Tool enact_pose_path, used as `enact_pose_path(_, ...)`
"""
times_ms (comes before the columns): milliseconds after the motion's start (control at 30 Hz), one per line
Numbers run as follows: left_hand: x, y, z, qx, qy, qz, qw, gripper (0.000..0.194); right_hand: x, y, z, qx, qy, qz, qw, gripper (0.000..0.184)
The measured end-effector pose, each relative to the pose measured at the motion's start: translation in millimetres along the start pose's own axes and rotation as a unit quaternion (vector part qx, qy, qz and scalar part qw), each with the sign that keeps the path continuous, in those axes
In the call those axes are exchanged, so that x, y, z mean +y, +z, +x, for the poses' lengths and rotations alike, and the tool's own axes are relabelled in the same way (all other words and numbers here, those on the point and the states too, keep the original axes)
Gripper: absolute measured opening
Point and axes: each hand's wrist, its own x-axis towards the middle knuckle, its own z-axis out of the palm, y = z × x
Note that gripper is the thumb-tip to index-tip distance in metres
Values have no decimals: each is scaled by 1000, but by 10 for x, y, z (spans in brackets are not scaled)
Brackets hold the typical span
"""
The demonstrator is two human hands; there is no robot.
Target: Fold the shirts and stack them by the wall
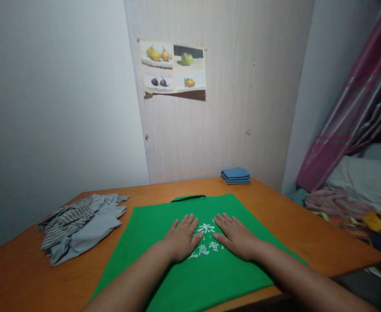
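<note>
A green cloth bag point(151, 225) with white printed characters and a dark handle lies flat on the orange wooden table point(291, 221). My left hand point(181, 238) rests palm down on the middle of the bag, fingers stretched out and together. Right beside it, my right hand point(236, 236) also lies flat on the bag, fingers extended, over the white print. Neither hand holds anything.
A crumpled grey and striped garment point(80, 223) lies at the table's left. A small stack of folded blue cloths point(236, 175) sits at the back by the wall. A fruit poster point(172, 67) hangs above. A bed with blankets point(353, 195) stands to the right.
</note>
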Motion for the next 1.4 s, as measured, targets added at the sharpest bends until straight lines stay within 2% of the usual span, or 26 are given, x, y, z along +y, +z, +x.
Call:
enact_pose_path(100, -42, -119, 69, 8, 26, 11, 1000, 73, 9, -6, -9, 4, 4, 1, 1000, 82)
enact_pose_path(200, -57, -172, 139, 78, 24, 33, 996, 61, 2, -4, -3, 4, 5, 5, 1000, 82)
enact_pose_path(300, -89, -86, 171, 142, 23, 36, 989, 52, -6, -7, -13, -1, 5, 7, 1000, 80)
enact_pose_path(367, -131, 7, 186, 160, 24, 28, 986, 51, -6, -49, -19, -12, 2, 3, 1000, 81)
enact_pose_path(500, -217, 122, 233, 114, -2, 0, 994, 65, 21, -281, 79, -63, -23, -7, 998, 82)
enact_pose_path(567, -234, 128, 252, 86, -8, -13, 996, 69, 41, -437, 234, -70, -28, -5, 997, 69)
enact_pose_path(633, -232, 116, 259, 78, -10, -19, 997, 71, 52, -572, 465, -35, -13, 1, 999, 52)
enact_pose_path(733, -208, 88, 247, 73, -13, -26, 997, 70, 38, -670, 878, 61, 21, 7, 998, 56)
enact_pose_path(800, -188, 69, 234, 69, -17, -30, 997, 69, 9, -647, 1124, 103, 21, 17, 994, 66)
enact_pose_path(867, -172, 54, 224, 67, -20, -32, 997, 69, -26, -555, 1299, 107, 7, 19, 994, 73)
enact_pose_path(1033, -150, 49, 222, 67, -23, -36, 997, 67, -81, -172, 1389, 12, -6, -4, 1000, 77)
enact_pose_path(1133, -149, 64, 226, 70, -21, -39, 997, 67, -73, -9, 1327, -7, 11, -17, 1000, 76)
enact_pose_path(1267, -147, 68, 221, 78, -18, -41, 996, 67, -39, 18, 1301, -5, 8, -22, 1000, 80)
enact_pose_path(1400, -136, 52, 212, 72, -20, -54, 996, 66, -50, -107, 1403, -17, 6, -31, 999, 75)
